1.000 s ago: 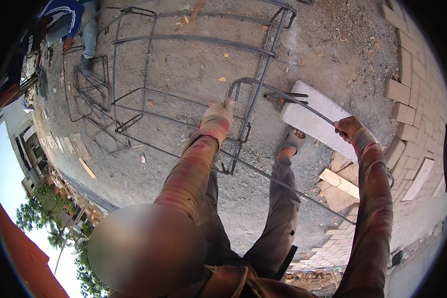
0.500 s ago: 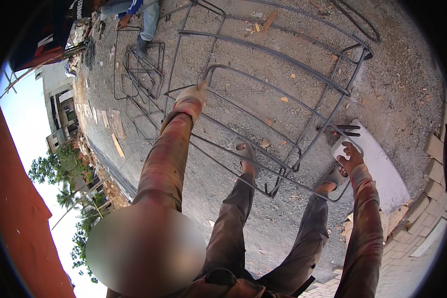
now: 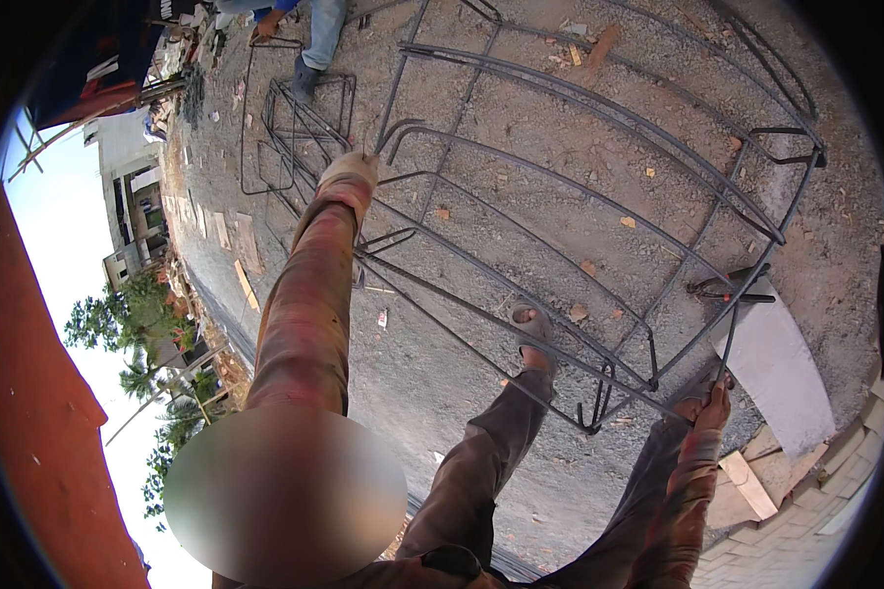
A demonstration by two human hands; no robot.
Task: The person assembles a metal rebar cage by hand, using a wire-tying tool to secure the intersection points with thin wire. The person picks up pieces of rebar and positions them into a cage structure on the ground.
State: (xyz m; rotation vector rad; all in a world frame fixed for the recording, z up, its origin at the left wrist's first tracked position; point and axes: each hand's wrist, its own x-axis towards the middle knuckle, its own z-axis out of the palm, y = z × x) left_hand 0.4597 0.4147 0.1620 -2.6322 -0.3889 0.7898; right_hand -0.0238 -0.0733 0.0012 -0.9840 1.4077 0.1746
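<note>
Gloved left hand (image 3: 349, 169) grasping far bar of rebar cage (image 3: 560, 226), right hand (image 3: 712, 404) clenched on near rod, sandy ground (image 3: 521, 108) beneath, white slab (image 3: 781, 363) right

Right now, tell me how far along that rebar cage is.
Done: long bars and several stirrups already form a rebar cage lying on the gravel ground. In hand: the gloved left hand grips one end, the right hand holds a bar at the near end. Left: whether every joint is tied cannot be seen.

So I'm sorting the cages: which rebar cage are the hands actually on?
The large rebar cage at centre. The left hand and right hand both grip its bars; the smaller cages lie untouched beyond.
</note>
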